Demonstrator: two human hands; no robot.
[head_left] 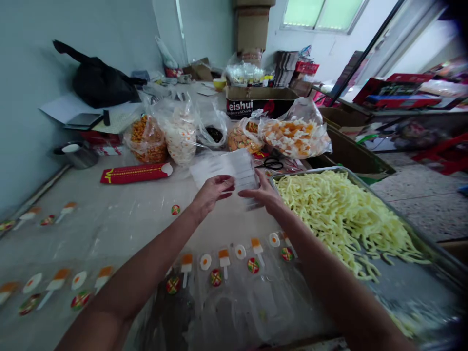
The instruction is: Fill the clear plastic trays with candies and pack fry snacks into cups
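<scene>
A stack of clear plastic bags or sleeves with faint cross lines is held up over the middle of the table, blurred by motion. My right hand grips its right edge between thumb and fingers. At the stack's left front, my left hand has its fingers bent and pressed together; what lies between them is too blurred to make out. Nearer me, flat clear bags lie in a row. On them are orange-and-white popsicle-shaped pieces, egg-shaped pieces and round red-green pieces.
A metal tray of pale yellow strips stands at the right. Behind my hands are black scissors, a red carton sleeve, and bags of orange snacks and white-orange pieces. A metal mug stands far left.
</scene>
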